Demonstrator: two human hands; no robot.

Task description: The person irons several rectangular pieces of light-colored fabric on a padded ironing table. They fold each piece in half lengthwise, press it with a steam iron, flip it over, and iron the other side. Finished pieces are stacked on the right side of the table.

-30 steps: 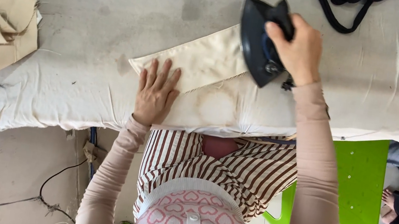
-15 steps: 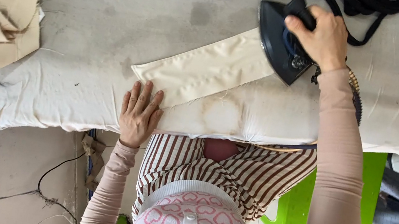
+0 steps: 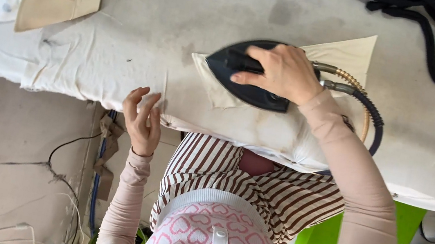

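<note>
Here the right hand (image 3: 281,73) grips the heavy, hot iron (image 3: 248,77) by its top handle, flat on thin, limp cloth (image 3: 346,55) on the counter (image 3: 147,16); left hand (image 3: 142,121) hangs loose, empty, at the edge.

Soft, even daylight fills the view without glare, the iron (image 3: 249,71) casting only a faint shadow on the pale padded table (image 3: 126,36), while focus stays fairly sharp throughout and edges bow slightly outward toward 3 and 9 o'clock.
</note>
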